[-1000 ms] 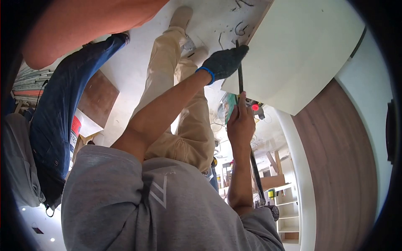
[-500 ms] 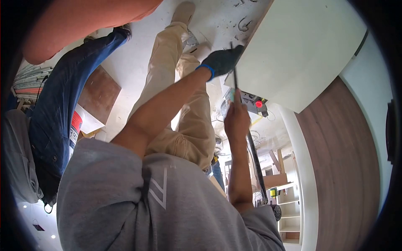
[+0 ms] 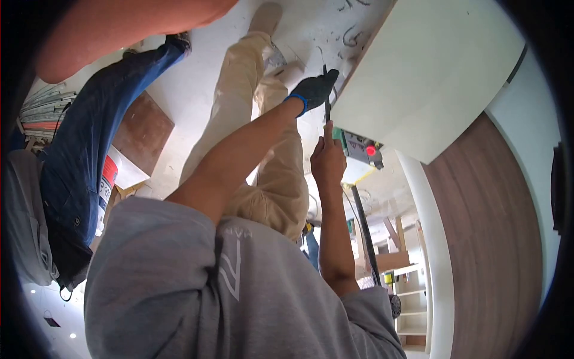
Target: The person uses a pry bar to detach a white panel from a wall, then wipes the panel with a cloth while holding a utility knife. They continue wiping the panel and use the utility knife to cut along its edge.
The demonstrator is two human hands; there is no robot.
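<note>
A long, narrow dark file lies between my two hands, alongside the edge of a large pale panel. My left hand, in a dark work glove with a blue cuff, is closed around the file's far end, whose tip pokes out past the fingers. Bare and closed, my right hand grips the near end, with a finger stretched along it. In this view the file sits a little left of the panel's brown edge.
Beyond my right hand stands a machine with a red knob. A person in blue jeans is close on the left, near a brown board and a stack of strips. Shelves and a wood-grain surface are on the right.
Both hands and the file have shifted left, away from the panel's edge. The gloved hand overlapped that edge before and now sits beside it. My grip on the file stays closed.
</note>
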